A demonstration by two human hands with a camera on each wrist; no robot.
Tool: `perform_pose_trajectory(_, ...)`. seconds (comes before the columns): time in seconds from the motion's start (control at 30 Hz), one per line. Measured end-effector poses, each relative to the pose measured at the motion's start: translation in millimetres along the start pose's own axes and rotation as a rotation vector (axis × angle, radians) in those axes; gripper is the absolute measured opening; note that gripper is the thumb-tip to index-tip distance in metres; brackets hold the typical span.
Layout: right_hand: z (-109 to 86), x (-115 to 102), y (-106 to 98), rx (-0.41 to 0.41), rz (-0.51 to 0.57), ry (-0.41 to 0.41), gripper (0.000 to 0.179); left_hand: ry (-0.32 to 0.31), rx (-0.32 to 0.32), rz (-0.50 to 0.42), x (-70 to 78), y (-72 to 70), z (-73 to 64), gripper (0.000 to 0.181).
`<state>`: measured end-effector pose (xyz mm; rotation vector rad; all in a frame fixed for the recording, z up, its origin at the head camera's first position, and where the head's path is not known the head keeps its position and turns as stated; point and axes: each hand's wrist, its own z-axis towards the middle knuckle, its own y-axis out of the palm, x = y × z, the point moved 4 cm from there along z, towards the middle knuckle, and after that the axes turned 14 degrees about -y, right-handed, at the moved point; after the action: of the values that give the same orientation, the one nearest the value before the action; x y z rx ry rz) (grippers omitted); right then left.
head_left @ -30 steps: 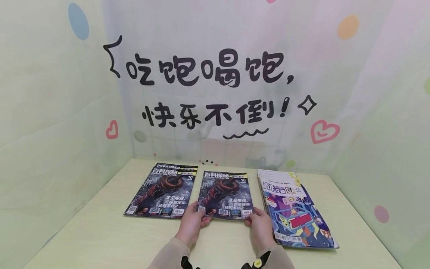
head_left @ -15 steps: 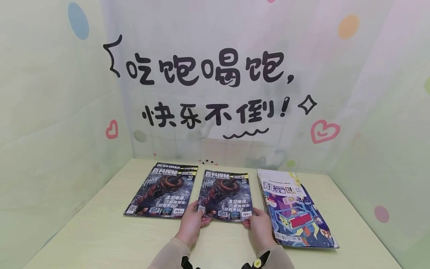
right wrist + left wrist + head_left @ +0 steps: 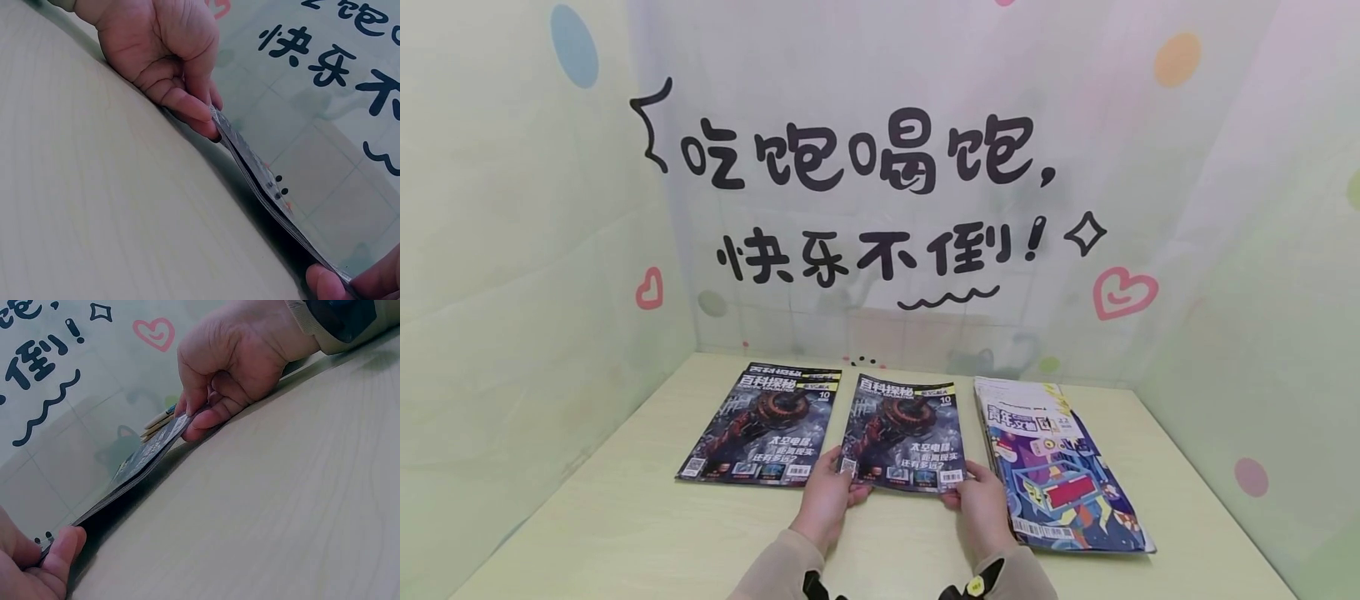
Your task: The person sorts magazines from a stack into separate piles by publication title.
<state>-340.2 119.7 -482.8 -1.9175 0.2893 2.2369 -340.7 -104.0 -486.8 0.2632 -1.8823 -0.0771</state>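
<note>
A dark magazine (image 3: 901, 433) with a red ring-shaped machine on its cover is held between my two hands. At its near left corner, my left hand (image 3: 826, 504) pinches it, thumb on top and fingers below. My right hand (image 3: 981, 508) grips the near right corner the same way. Both wrist views show the magazine's near edge (image 3: 125, 487) raised off the table with a dark gap beneath, and the pages (image 3: 262, 194) seen edge-on. Left of it lies a stack of matching magazines (image 3: 763, 429), close to my left hand.
Right of my right hand, a pile of magazines with a purple illustrated cover (image 3: 1063, 483) lies slightly fanned on the pale wooden table (image 3: 647, 542). Printed fabric walls (image 3: 880, 75) with black lettering enclose the table at the back and sides.
The held magazine has shifted slightly away from me, its far edge a little higher in the head view. My hands keep their grip at the corners, and the other stacks stay put.
</note>
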Motion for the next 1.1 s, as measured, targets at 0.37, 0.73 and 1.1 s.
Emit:
perform_pose_trajectory(0.37,-3.0,-9.6,3.9,0.006,0.037,-0.018,0.051,-0.006,0.027,0.006,11.2,-3.9,-4.6,0.055)
perform_pose_trajectory(0.73,-14.4,-21.2,38.2,-0.063,0.117,-0.078,0.046,0.005,0.015,-0.01,28.8,-43.8,-10.1,0.058)
perform_pose_trajectory(1.1,-28.4,-34.9,91.1,-0.177,0.196,-0.093,0.044,-0.039,0.03,-0.05,44.1,-102.8,-11.5,0.062)
